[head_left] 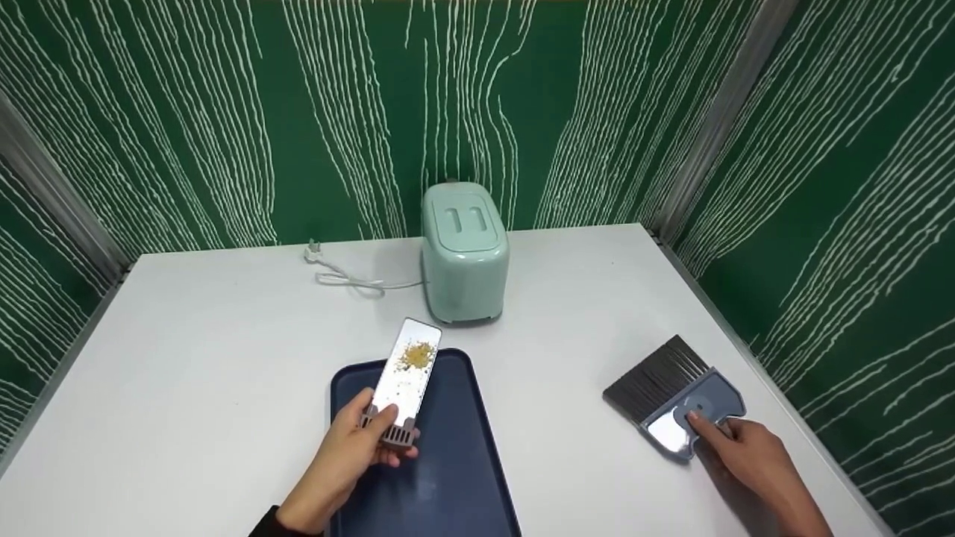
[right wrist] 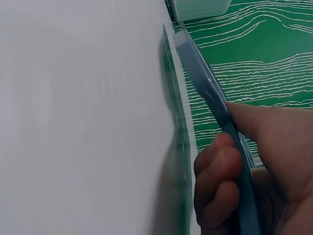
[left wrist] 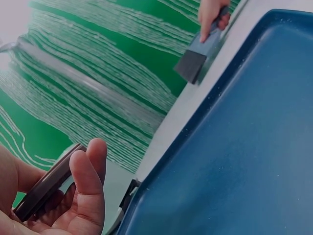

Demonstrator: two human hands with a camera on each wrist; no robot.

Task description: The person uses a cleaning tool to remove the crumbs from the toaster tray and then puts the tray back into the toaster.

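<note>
In the head view my left hand grips the slotted grey end of a narrow silvery crumb tray, thumb on top. Yellow-brown crumbs lie on its far half. The crumb tray is held over a dark blue serving tray. Off to the right, my right hand pinches the blue-grey handle of a wide brush, whose dark bristles point to the upper left. The left wrist view shows the crumb tray edge-on between thumb and fingers. In the right wrist view the brush handle is seen edge-on.
A mint-green toaster stands at the back of the white table, just beyond the blue tray. Its white cord and plug lie to its left. Green panels with white wavy lines enclose the table behind and at the sides.
</note>
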